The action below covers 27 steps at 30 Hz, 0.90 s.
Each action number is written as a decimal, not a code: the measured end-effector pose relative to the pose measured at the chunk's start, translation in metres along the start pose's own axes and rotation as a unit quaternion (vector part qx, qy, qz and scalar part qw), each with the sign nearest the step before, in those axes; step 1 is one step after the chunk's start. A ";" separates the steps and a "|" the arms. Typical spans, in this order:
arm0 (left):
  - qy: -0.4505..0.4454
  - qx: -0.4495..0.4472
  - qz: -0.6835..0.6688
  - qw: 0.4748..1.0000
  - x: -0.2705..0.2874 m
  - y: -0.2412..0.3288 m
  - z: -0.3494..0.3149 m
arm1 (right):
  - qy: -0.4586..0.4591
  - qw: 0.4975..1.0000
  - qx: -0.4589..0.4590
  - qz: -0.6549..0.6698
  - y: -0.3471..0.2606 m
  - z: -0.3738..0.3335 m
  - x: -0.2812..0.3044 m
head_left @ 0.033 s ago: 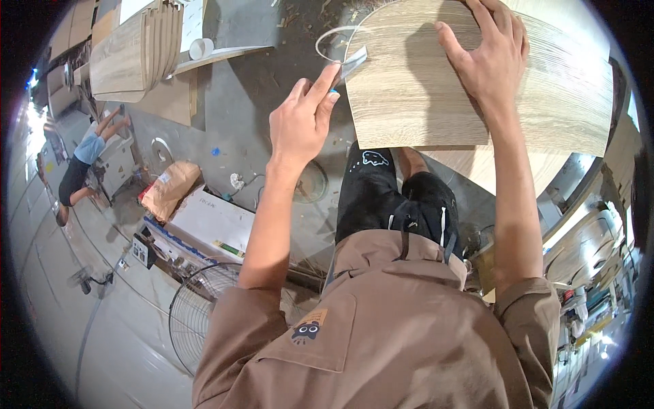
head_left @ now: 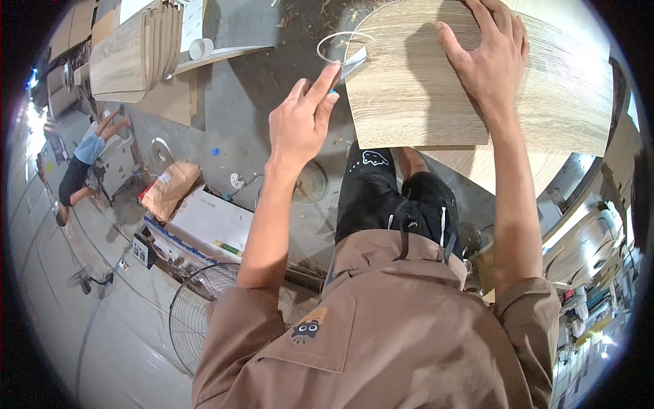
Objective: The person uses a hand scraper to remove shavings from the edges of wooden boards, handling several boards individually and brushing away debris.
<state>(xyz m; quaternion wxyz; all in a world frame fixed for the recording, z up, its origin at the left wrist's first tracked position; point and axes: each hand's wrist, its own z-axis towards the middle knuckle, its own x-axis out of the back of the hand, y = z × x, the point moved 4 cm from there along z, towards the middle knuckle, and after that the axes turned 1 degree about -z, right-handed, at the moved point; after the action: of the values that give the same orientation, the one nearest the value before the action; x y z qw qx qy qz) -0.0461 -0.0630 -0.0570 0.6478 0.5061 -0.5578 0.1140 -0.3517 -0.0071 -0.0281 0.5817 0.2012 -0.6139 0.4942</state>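
Note:
A wood-grain board (head_left: 415,102) with a curved edge lies in front of me at the upper right. My left hand (head_left: 300,126) is closed round a knife (head_left: 353,63), its broad, shiny blade against the board's left edge and its handle mostly hidden in my fingers. From the blade a thin pale strip (head_left: 327,41) curls up in a loop. My right hand (head_left: 492,65) lies spread on top of the board, palm down, holding nothing.
Stacked curved boards (head_left: 126,61) stand at the upper left, with shavings on the floor (head_left: 272,82). A fan (head_left: 197,307), a white box (head_left: 211,218) and a paper bag (head_left: 170,189) are at my left. Another person (head_left: 85,157) is farther left. More panels (head_left: 582,249) lean at the right.
The loop of pale strip has shifted slightly down and to the right. Both hands and the board look nearly still.

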 end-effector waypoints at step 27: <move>-0.027 -0.047 -0.027 0.998 0.004 0.000 0.017 | 0.008 1.000 0.005 -0.017 0.010 0.002 0.000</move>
<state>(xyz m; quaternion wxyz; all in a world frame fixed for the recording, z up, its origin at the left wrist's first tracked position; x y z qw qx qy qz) -0.0550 -0.0783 -0.0563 0.6585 0.4930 -0.5658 0.0567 -0.3606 -0.0045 -0.0316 0.5942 0.2103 -0.6031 0.4888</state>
